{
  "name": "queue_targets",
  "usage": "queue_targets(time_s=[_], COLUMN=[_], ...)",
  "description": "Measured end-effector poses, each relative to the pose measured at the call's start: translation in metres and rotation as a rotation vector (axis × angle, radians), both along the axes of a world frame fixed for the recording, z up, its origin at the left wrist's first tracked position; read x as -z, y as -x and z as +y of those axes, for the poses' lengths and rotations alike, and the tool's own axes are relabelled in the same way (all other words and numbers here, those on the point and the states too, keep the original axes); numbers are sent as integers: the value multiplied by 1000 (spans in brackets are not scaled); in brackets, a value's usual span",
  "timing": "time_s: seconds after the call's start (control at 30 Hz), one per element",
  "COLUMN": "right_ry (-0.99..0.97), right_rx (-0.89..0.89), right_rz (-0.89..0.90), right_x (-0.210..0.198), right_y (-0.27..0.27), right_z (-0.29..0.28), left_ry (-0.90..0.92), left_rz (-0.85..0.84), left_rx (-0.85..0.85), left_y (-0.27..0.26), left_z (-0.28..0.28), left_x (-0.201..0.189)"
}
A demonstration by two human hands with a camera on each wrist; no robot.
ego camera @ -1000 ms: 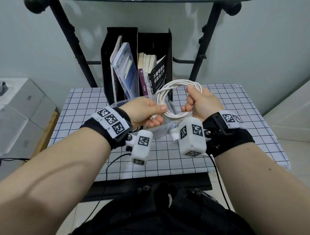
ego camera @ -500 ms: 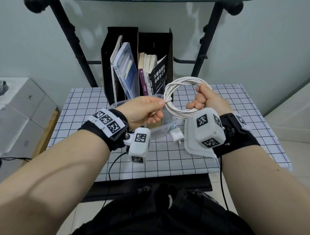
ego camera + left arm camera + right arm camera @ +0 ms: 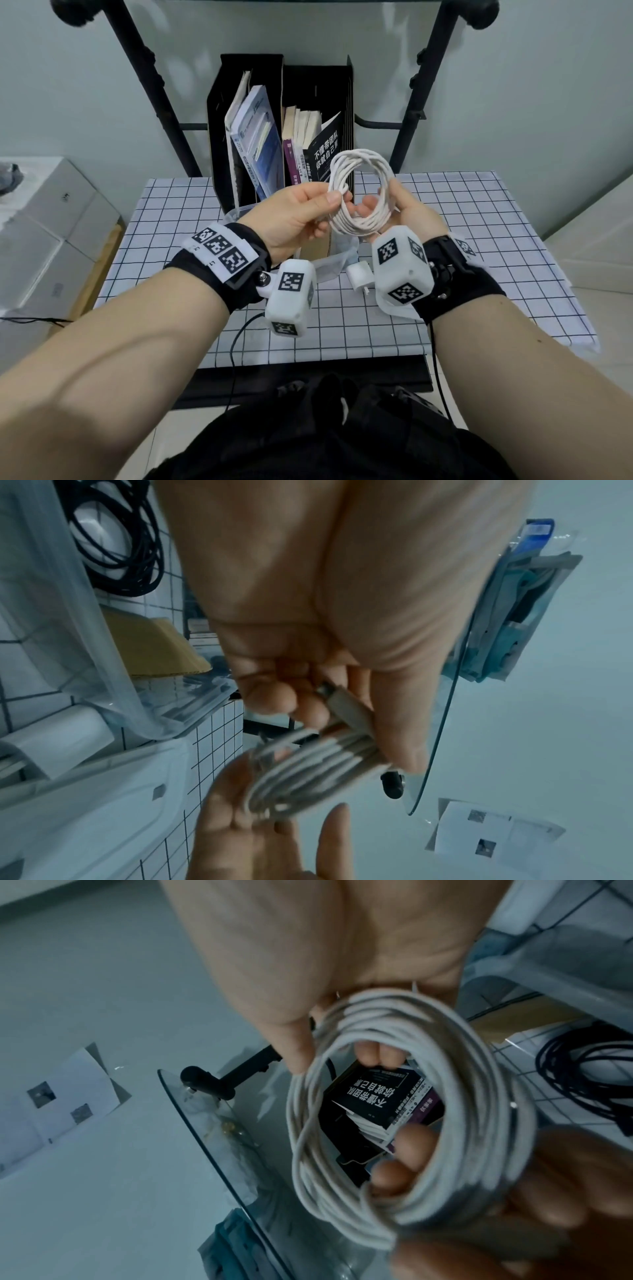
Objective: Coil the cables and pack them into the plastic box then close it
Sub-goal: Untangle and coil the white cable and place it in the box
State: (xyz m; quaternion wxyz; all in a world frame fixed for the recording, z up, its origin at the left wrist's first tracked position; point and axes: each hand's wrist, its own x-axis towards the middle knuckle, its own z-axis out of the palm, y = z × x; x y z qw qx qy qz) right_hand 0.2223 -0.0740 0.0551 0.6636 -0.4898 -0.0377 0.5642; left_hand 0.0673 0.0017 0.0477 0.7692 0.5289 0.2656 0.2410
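Observation:
A coil of white cable (image 3: pixel 363 157) stands upright in the air between both hands, over the table. My left hand (image 3: pixel 337 202) pinches the coil's left side between thumb and fingers. In the left wrist view the cable's plug end (image 3: pixel 337 699) lies under that thumb. My right hand (image 3: pixel 380 204) holds the coil's lower right, thumb outside and fingertips (image 3: pixel 377 1050) through the ring. The clear plastic box (image 3: pixel 337 265) stands open below the hands. A coiled black cable (image 3: pixel 120 547) lies inside it. Its translucent lid (image 3: pixel 394 308) lies flat under my right wrist.
A white charger plug (image 3: pixel 358 275) lies on the checked tablecloth (image 3: pixel 479 240) between box and lid. Black file holders with books (image 3: pixel 274 137) stand right behind the box. A black frame with a glass shelf (image 3: pixel 205 1137) rises overhead. White cartons (image 3: pixel 51 222) sit to the left.
My right hand has turned from a fist on the coil to a palm-up hold. The coil has swung upright and a little higher. My left hand now pinches its left side.

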Motion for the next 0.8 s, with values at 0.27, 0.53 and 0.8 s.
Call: queue_targets(time_s=[0.27,0.53,0.8], right_ry=[64,73,99], right_rx=[-215,-392,-383], right_rz=[-150,-356,-195], right_x=[-3,2,10], right_y=[10,9,4], right_z=[4,11,28], left_ry=[-513,-874,-1026], left_rz=[390,628,635], left_rx=[-123,-114,-278], left_y=[1,0,10], left_z=[-6,-6,-2], left_x=[-3,2,4])
